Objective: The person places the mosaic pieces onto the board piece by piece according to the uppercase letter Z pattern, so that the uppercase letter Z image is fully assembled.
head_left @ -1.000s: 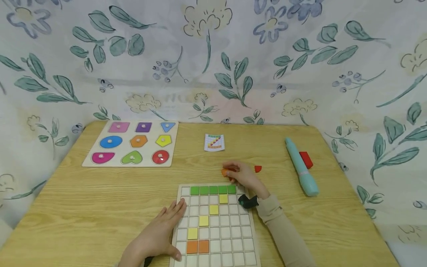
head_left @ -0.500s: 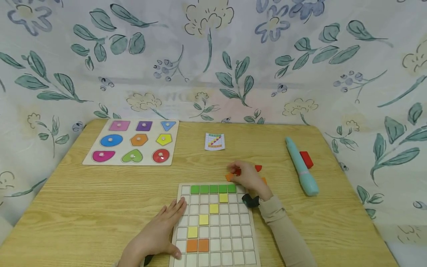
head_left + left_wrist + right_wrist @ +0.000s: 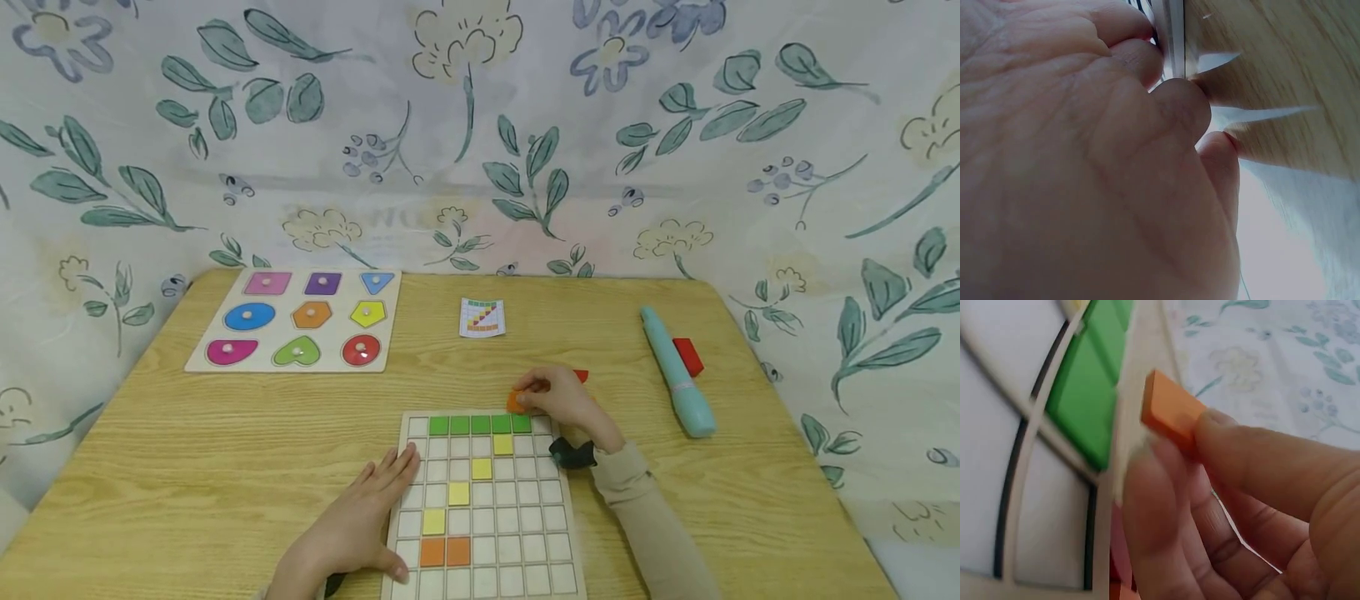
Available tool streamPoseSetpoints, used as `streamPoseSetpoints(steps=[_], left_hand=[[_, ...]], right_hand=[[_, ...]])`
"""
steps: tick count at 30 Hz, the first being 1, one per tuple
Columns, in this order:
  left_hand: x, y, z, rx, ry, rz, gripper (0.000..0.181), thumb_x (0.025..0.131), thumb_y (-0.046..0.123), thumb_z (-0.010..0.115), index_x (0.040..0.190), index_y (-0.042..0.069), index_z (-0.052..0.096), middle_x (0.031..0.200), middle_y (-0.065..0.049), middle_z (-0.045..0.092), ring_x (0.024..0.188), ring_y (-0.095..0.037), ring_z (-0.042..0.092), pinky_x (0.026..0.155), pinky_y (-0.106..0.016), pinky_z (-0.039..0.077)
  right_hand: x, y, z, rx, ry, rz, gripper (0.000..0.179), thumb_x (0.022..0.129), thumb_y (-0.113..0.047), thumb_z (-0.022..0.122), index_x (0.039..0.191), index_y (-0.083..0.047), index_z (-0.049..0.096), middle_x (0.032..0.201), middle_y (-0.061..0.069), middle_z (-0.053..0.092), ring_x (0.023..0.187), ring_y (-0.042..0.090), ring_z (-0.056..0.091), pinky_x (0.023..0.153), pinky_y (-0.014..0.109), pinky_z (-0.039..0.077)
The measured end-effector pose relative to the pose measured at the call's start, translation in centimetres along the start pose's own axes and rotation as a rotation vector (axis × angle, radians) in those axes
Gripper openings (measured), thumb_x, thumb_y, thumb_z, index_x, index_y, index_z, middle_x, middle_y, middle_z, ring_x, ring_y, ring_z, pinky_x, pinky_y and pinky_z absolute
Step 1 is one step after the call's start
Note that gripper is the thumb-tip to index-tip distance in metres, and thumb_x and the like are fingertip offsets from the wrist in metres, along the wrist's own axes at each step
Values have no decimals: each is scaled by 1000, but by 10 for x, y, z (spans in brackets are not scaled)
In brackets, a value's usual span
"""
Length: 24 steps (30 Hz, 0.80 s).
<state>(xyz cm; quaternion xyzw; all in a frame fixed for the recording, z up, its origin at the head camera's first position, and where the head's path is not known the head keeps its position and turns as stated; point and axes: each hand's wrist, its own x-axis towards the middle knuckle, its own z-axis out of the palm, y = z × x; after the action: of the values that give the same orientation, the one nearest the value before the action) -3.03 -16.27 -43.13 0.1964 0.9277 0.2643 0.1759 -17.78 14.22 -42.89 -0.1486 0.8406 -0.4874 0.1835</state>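
Observation:
Between thumb and fingers my right hand (image 3: 558, 395) pinches an orange square tile (image 3: 1175, 409), just beyond the far edge of the wooden grid board (image 3: 529, 522). Green tiles (image 3: 481, 425) fill part of the board's far row. Below them yellow tiles (image 3: 458, 494) step diagonally down to the left, and two orange tiles (image 3: 457, 551) lie side by side nearer me. My left hand (image 3: 348, 523) rests along the board's left edge with fingers extended; in the left wrist view its fingertips (image 3: 1182, 109) touch the board's side. A red piece (image 3: 581, 376) is partly hidden behind my right hand.
A small pattern card (image 3: 482, 318) lies beyond the board. At the back left is a shape puzzle board (image 3: 348, 333) with knobbed pieces. A teal bottle-shaped object (image 3: 677, 375) and a red block (image 3: 688, 357) lie on the right. A floral cloth (image 3: 480, 167) hangs behind the table.
My right hand has shifted slightly right beyond the board and now pinches an orange tile at its fingertips. The left hand and the tiles on the board have stayed in place.

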Motion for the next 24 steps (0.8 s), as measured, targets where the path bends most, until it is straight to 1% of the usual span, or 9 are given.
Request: streamPoseSetpoints(steps=[2, 4, 7, 9, 11, 13, 16, 20, 24], left_hand=[[0, 0, 0, -1, 0, 1, 133, 48, 44, 91, 153, 3, 21, 162, -14, 18, 149, -38, 16, 119, -60, 14], [0, 0, -1, -3, -1, 1, 133, 48, 44, 90, 153, 3, 21, 162, -14, 18, 149, -38, 15, 119, -60, 14], [0, 0, -1, -3, -4, 2, 133, 48, 45, 90, 153, 3, 21, 162, -14, 18, 149, -38, 15, 119, -61, 14], [0, 0, -1, 1, -5, 2, 133, 48, 46, 90, 153, 3, 21, 162, -14, 18, 149, -38, 15, 119, -60, 14], [0, 1, -1, 7, -4, 3, 133, 47, 46, 90, 153, 3, 22, 162, -14, 17, 149, -38, 15, 119, -60, 14], [-1, 1, -1, 12, -4, 1, 133, 47, 46, 89, 153, 3, 23, 162, -14, 17, 149, -38, 15, 119, -60, 14], [-1, 1, -2, 13, -4, -2, 133, 47, 46, 90, 153, 2, 23, 162, -14, 17, 149, -39, 15, 119, -60, 14], [0, 2, -2, 5, -5, -8, 132, 47, 46, 90, 153, 2, 23, 162, -14, 18, 149, -38, 15, 119, -60, 14], [0, 2, -2, 4, -2, -9, 132, 47, 46, 90, 153, 3, 23, 162, -14, 19, 149, -39, 16, 119, -60, 15]], right_hand=[[-2, 0, -1, 73, -68, 10, 21, 91, -5, 63, 111, 5, 65, 90, 14, 69, 70, 13, 65, 66, 28, 60], [-5, -1, -1, 156, -156, 26, 25, 92, -4, 62, 115, 7, 62, 89, 14, 70, 68, 14, 67, 65, 28, 60], [-12, -1, 3, 233, -288, 44, 27, 93, -3, 61, 116, 8, 58, 86, 12, 72, 67, 13, 68, 64, 27, 60], [-20, -2, 8, 255, -362, 46, 25, 92, -3, 61, 114, 8, 58, 84, 11, 73, 67, 13, 68, 64, 26, 60], [-27, -4, 15, 247, -418, 35, 23, 91, -2, 62, 112, 8, 59, 81, 11, 73, 66, 13, 68, 63, 26, 60], [-35, -7, 22, 237, -456, 33, 21, 90, -2, 64, 109, 6, 61, 79, 11, 72, 66, 13, 68, 62, 26, 59], [-44, -14, 33, 202, -483, 32, 19, 87, 0, 67, 106, 3, 64, 78, 10, 72, 65, 12, 67, 61, 24, 58], [-52, -24, 45, 187, -528, 34, 17, 84, 4, 68, 101, 3, 65, 78, 13, 71, 64, 11, 66, 60, 24, 58], [-59, -30, 55, 176, -590, 45, 14, 83, 6, 68, 96, 2, 65, 73, 11, 68, 60, 11, 65, 57, 24, 58]])
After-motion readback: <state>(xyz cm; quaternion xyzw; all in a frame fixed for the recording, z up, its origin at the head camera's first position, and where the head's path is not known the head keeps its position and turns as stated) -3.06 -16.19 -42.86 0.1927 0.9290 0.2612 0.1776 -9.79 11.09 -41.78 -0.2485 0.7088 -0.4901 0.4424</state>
